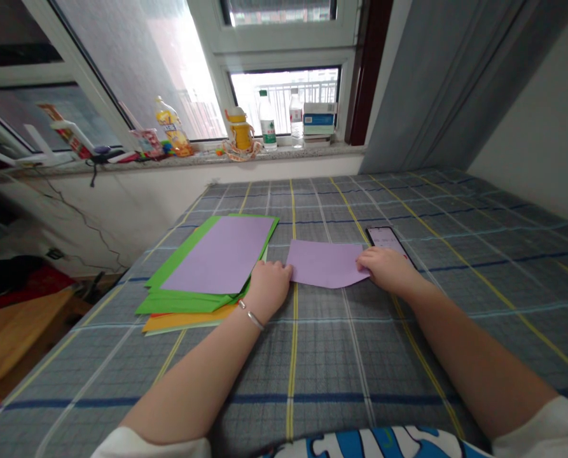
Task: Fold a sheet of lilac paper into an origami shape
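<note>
Head view shows me, left to right, a paper stack [217, 257] just beside the left hand [270, 286], perhaps for easy reach, that hand closed on one edge of a purple sheet [327, 263], the right hand [386, 268] pinching the opposite edge, seemingly to steady it, and a phone [386, 238] partly behind.

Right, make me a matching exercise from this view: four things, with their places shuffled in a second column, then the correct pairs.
Things
1. Smaller purple sheet
2. Phone
3. Bracelet
4. Larger purple sheet

Places
A. On top of the green sheets
B. Around the left wrist
C. Between the left hand and the right hand, at their fingers
D. Just beyond the right hand, screen up

Pairs: 1-C, 2-D, 3-B, 4-A
</note>
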### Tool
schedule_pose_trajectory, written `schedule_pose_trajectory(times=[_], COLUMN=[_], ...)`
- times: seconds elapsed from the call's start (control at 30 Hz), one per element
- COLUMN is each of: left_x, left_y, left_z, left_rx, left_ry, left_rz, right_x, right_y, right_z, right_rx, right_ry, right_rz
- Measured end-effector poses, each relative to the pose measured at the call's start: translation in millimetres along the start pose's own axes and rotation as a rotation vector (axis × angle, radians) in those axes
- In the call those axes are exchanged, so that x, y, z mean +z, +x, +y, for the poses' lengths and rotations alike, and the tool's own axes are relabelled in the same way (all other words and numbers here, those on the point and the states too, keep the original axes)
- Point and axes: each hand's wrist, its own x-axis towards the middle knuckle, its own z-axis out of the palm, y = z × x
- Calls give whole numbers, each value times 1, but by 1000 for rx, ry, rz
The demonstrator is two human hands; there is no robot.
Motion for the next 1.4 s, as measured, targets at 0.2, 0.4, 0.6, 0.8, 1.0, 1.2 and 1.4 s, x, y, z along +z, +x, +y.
schedule_pose_trajectory(times=[0.2,0.4,0.6,0.8,1.0,1.2,1.4], left_x=[6,27,33,35,37,37,27], left_y=[1,16,19,20,19,16,13], left_z=[-5,-26,-17,-5,9,25,31], left_rx=[-90,-182,-132,-148,-244,-241,-147], left_ry=[-127,-612,-916,-1279,-1650,-1688,-1696], left_rz=[42,82,196,206,278,311,306], right_x=[-2,-2,-4,-9,-8,0,6], right_y=[1,1,1,0,2,6,8], right_z=[-4,-12,-26,-39,-49,-54,-53], right_rx=[-25,-125,-55,-52,-57,-43,27], right_ry=[112,417,645,781,806,688,493], right_rz=[45,34,62,72,235,457,538])
